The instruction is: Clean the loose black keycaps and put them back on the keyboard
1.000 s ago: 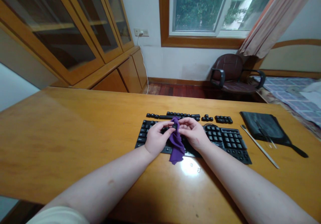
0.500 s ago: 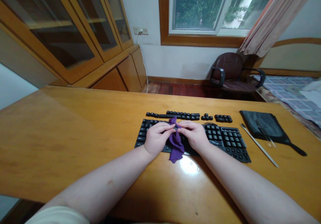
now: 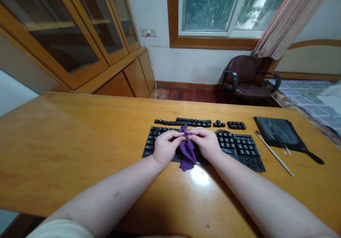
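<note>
Fingers of the left hand (image 3: pixel 165 147) and right hand (image 3: pixel 208 145), equally near, pinch nearly closed on a crumpled purple cloth (image 3: pixel 188 157) running twelve to six o'clock, over the rectangular black plastic keyboard (image 3: pixel 246 148).

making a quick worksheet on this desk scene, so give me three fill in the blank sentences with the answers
The left hand and right hand pinch a cloth coloured ____.
Loose keys lie on the ____ (near/far) side of the keyboard.
The curtain hangs at the ____ (left/right) side of the window.
Missing words: purple; far; right.
</note>
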`<move>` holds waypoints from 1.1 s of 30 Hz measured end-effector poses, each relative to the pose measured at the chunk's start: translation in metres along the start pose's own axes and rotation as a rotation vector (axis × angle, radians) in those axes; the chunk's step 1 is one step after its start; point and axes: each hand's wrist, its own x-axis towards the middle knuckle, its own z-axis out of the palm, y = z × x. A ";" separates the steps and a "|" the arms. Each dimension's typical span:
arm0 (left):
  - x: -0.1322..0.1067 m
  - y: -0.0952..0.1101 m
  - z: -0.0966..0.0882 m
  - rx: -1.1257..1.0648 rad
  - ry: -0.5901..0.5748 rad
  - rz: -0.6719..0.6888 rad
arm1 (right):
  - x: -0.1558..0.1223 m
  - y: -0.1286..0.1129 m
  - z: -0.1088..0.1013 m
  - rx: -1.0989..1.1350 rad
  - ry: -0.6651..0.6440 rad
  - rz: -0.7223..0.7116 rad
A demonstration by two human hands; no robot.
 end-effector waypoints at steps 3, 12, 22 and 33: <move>0.000 -0.002 0.002 -0.016 -0.022 -0.022 | 0.001 -0.001 0.000 -0.009 0.027 0.056; 0.006 0.005 0.003 -0.130 -0.064 -0.013 | 0.002 0.005 -0.004 0.093 -0.027 0.139; 0.006 0.003 0.005 -0.256 -0.069 -0.104 | 0.002 0.002 -0.001 0.013 -0.010 0.061; 0.007 0.007 0.002 -0.161 -0.101 0.009 | 0.003 0.004 -0.006 0.004 -0.050 -0.022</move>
